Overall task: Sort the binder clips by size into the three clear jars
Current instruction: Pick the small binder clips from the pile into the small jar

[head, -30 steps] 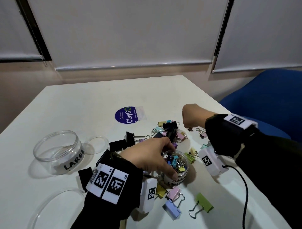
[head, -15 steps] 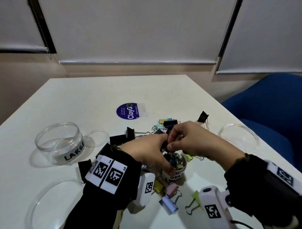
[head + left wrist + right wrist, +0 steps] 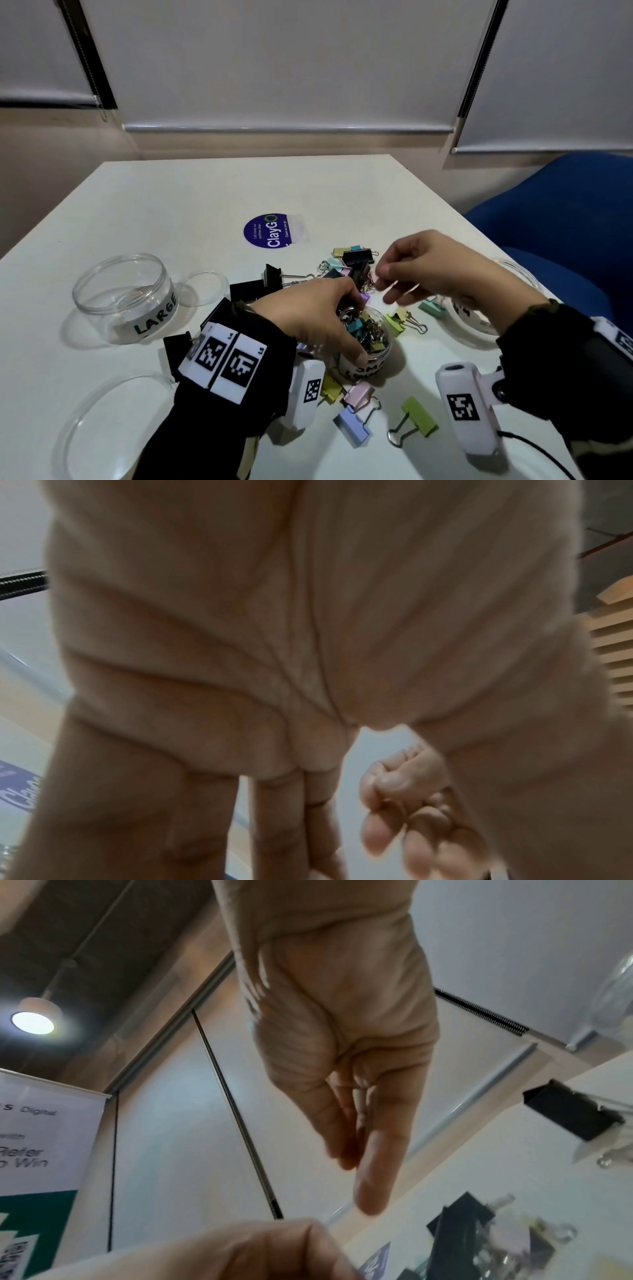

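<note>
1. At the near edge of the table [image 3: 144, 212], at about 6 o'clock from the small jar [image 3: 364, 356], several coloured clips lie loose: a green clip [image 3: 418, 416], a lilac clip [image 3: 352, 426] and a pink clip [image 3: 358, 394]. These are not yet sorted.

2. A clear lid [image 3: 113, 421] lies flat at 8 o'clock, near the left forearm.

3. In the middle, the left hand [image 3: 315, 318] grips the small jar from above; its fingers and thumb are curled round the rim. The jar is already nearly full of small coloured clips, so I judge this size is the most advanced.

4. At 9 o'clock the jar marked LARGE [image 3: 125, 296] stands open and looks empty. Black clips [image 3: 253, 287] lie between it and the left hand, so the large ones are, I think, all still to do.

5. At 3 o'clock a third jar [image 3: 471, 322] is mostly hidden behind the right wrist; I cannot tell its contents.

6. The right hand [image 3: 442, 270] hovers above and just beyond the small jar, at 1 o'clock. Its fingers are loosely curled, the tips close together; something pale pink shows at them, but I cannot tell if it is held or lies behind.

7. Farther, at 12 o'clock, the unsorted pile [image 3: 352, 263] lies just under the right fingertips, with a blue sticker [image 3: 269, 230] beyond.
</note>
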The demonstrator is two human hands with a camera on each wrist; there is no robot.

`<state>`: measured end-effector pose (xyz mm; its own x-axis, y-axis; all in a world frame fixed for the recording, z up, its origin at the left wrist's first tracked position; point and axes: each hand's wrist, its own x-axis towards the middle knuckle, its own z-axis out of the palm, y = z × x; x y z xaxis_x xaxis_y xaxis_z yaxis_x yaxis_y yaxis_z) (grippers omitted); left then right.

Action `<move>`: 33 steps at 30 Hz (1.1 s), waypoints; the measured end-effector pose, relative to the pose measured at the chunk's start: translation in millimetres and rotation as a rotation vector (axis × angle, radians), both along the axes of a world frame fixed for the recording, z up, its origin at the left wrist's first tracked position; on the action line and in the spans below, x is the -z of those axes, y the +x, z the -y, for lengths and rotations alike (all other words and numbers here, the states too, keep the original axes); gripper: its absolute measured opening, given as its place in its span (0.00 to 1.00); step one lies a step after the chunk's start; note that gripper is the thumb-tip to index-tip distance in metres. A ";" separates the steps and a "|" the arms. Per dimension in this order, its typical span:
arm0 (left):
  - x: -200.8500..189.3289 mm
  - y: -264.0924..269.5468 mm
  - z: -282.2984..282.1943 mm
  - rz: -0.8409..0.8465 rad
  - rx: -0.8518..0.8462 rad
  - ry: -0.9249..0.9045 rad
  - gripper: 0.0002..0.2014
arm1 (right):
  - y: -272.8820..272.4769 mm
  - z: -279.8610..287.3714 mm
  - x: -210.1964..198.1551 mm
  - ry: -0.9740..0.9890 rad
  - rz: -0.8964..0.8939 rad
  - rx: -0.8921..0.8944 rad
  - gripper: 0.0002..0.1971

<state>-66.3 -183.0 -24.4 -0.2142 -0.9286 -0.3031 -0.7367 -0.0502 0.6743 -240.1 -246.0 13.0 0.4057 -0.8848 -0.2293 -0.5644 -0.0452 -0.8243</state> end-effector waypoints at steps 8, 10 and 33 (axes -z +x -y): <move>-0.5 -2.0 -1.2 0.010 -0.001 0.006 0.32 | 10.1 39.7 28.3 -0.205 -0.359 0.113 0.12; -0.4 -2.0 -0.7 0.003 -0.004 0.011 0.32 | 15.8 43.4 34.1 -0.267 -0.443 0.088 0.14; 1.2 -1.7 -1.2 0.002 -0.006 0.003 0.33 | 25.2 57.2 47.3 -0.221 -0.532 0.022 0.12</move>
